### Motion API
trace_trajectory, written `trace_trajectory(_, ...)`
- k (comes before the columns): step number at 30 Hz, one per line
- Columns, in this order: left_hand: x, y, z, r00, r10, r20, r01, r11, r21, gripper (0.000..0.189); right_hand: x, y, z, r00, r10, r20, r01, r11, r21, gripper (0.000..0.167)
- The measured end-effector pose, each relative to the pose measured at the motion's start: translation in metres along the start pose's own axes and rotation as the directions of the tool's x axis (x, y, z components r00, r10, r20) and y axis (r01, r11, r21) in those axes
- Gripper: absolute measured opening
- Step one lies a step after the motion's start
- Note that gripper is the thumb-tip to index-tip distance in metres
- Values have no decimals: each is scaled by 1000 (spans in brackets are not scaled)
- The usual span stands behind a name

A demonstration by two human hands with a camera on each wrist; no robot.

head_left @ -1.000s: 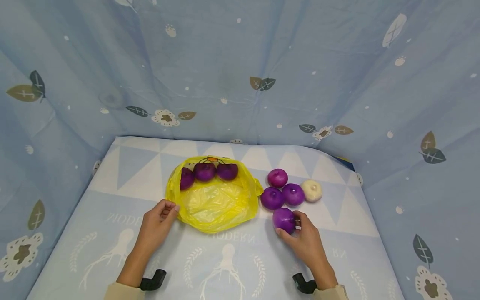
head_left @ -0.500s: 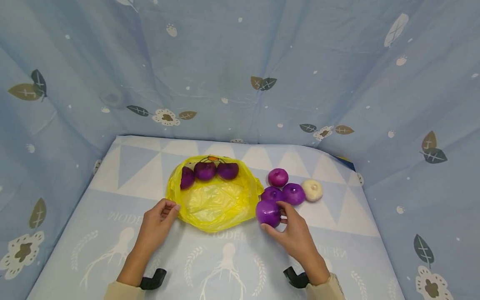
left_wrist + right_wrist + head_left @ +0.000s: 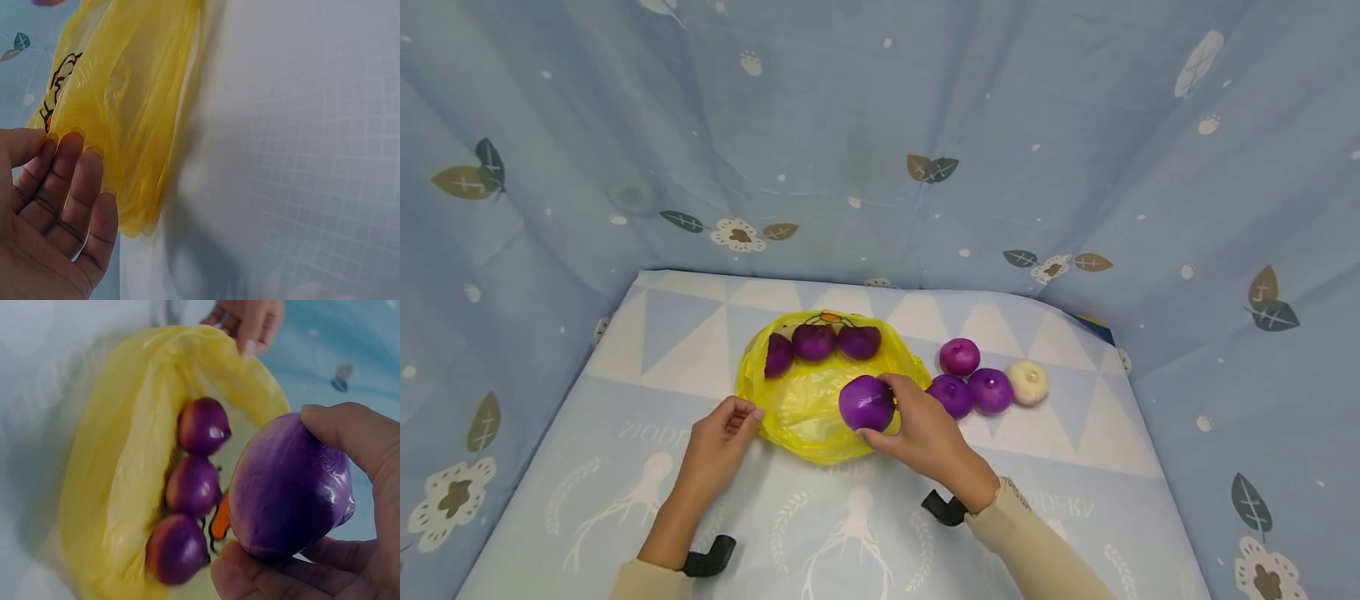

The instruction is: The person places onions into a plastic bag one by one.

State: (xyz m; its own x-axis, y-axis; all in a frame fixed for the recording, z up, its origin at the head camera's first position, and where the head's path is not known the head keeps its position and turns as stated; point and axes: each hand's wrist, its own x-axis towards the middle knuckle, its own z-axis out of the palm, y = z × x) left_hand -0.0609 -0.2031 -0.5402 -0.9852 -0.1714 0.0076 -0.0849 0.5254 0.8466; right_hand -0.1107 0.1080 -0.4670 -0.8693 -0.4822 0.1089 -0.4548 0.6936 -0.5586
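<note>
A yellow plastic bag (image 3: 820, 448) lies with its mouth spread wide, and three purple onions (image 3: 814, 342) sit inside along its far side. At the near left rim, my left hand (image 3: 721, 442) pinches the bag's edge between thumb and fingers; the left wrist view shows the fingertips against the yellow film (image 3: 134, 112). My right hand (image 3: 925, 429) holds another purple onion (image 3: 867, 403) over the bag's mouth. Up close in the right wrist view, thumb and fingers grip that onion (image 3: 287, 487) from both sides, above the bagged onions (image 3: 194, 485).
Right of the bag, three more purple onions (image 3: 991, 391) and a white onion (image 3: 1027, 382) stand grouped on the patterned tablecloth (image 3: 700, 342). Blue printed curtain (image 3: 850, 125) encloses the table at the back and sides.
My right hand has carried the purple onion leftward from beside the loose group to over the bag's opening. The left hand stays at the rim.
</note>
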Motion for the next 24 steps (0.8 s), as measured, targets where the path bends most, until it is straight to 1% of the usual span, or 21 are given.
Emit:
trace_trajectory(4, 0, 0, 0, 1000, 2, 3, -2, 1000, -7, 26, 21, -9, 5, 996, -44, 72, 46, 999, -20, 81)
trace_trajectory(6, -1, 0, 0, 1000, 1, 3, -1, 1000, -8, 26, 30, -14, 7, 992, -79, 100, 83, 996, -37, 81)
trace_trajectory(11, -1, -1, -1, 1000, -8, -4, 8, 1000, 3, 27, 51, -25, 19, 970, -180, 161, 193, 979, -68, 77)
trace_trajectory(13, -1, -2, -1, 1000, -5, -4, 5, 1000, 5, 27, 59, -28, 26, 963, -201, 182, 217, 974, -71, 75)
trace_trajectory(16, -1, -3, -1, 1000, 4, -10, -4, 1000, 5, 27, 70, -31, 39, 958, -199, 205, 217, 974, -69, 77)
trace_trajectory(20, 0, -3, 1, 1000, 16, -23, -16, 1000, -4, 25, 83, -30, 57, 958, -167, 231, 187, 980, -68, 78)
trace_trajectory(24, 2, -1, 5, 999, 27, -20, -28, 999, -27, 25, 91, -24, 73, 960, -129, 247, 154, 984, -85, 80)
